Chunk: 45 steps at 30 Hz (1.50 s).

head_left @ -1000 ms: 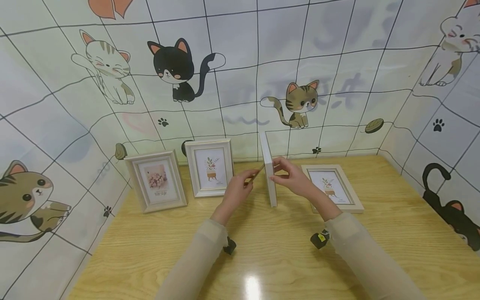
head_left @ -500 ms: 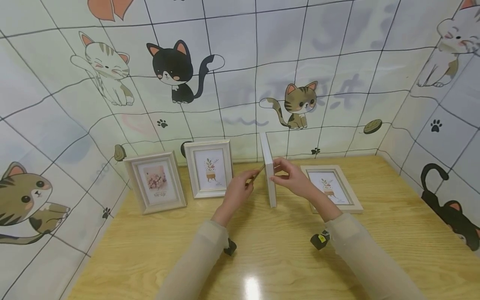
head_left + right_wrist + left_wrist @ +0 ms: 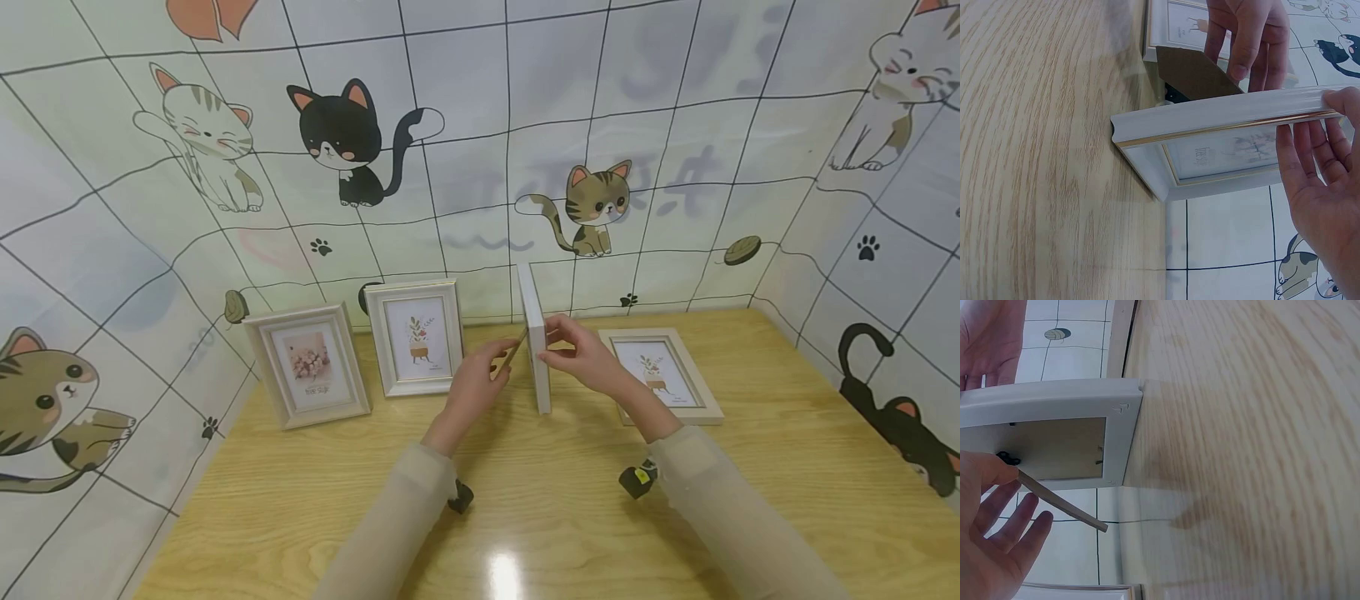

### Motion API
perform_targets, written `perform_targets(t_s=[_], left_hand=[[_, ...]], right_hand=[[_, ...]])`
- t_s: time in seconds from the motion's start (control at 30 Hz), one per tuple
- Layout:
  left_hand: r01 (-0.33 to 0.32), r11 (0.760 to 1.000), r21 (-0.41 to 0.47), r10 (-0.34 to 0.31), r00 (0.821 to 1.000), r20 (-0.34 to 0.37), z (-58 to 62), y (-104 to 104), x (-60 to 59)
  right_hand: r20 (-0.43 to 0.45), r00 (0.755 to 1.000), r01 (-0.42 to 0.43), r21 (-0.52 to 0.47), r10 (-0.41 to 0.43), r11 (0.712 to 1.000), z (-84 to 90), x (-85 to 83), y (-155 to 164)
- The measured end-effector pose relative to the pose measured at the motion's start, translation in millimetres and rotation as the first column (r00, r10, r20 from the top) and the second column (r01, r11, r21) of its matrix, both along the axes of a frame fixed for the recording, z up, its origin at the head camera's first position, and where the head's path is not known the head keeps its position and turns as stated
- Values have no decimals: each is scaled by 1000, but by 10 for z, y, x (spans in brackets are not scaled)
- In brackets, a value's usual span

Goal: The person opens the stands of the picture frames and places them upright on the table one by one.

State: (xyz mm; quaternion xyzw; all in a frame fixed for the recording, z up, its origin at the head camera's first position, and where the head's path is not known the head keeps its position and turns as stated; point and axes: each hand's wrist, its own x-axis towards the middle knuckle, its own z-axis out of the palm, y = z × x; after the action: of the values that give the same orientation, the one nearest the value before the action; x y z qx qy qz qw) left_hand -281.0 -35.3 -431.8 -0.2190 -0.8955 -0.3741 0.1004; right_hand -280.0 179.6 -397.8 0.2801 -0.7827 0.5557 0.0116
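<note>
"White frame (image 3: 537, 343) stood on edge on the desk (image 3: 562, 517), its back turned left, its picture turned right. You had it between the plant-print frame (image 3: 420, 342), propped upright on the left, and the flat frame (image 3: 660, 375), lying on the right."

"And what was each hand of yours up to?"

"Your left grip (image 3: 480, 375) pinched the brown stand (image 3: 1194, 75) that slanted out from the back. Your right grip (image 3: 583, 354) pinched the near side, thumb on the edge, fingertips against the front."

"So where did your trouble lie?"

"In letting go on the right too soon, I judged. The stand's foot seemed to hang just clear of the desk; with nothing bearing weight there, your frame could have toppled left, or tipped right towards the flat one."

"Could the stand itself have failed you?"

"Possibly. Pulled too wide, it might have strained where it joined the back; left too narrow, it might have folded in. Your hand hid most of that joint."

"Anything else near you?"

"The plant-print frame. A careless swing of your left grip could have knocked it over."
</note>
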Motion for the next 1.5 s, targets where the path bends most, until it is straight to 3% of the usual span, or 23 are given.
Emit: perform_targets(t_s=[0.33, 0.47, 0.77, 1.23, 1.5], left_hand=[[28, 994, 102, -30, 999, 16, 11, 10, 45], [18, 993, 121, -19, 1000, 7, 26, 1, 63], [57, 987, 149, -61, 998, 21, 92, -26, 112], [117, 968, 221, -144, 984, 106, 76, 50, 138], [149, 960, 235, -179, 978, 110, 25, 102, 131]], right_hand=[[19, 1000, -3, 1, 3, 1000, 14, 8, 7], [22, 1000, -3, 2, 3, 1000, 13, 5, 4], [22, 1000, -2, -4, 2, 1000, 9, 6, -3], [25, 1000, -4, -3, 4, 1000, 0, 5, -5], [20, 1000, -2, -5, 3, 1000, 1, 6, -10]])
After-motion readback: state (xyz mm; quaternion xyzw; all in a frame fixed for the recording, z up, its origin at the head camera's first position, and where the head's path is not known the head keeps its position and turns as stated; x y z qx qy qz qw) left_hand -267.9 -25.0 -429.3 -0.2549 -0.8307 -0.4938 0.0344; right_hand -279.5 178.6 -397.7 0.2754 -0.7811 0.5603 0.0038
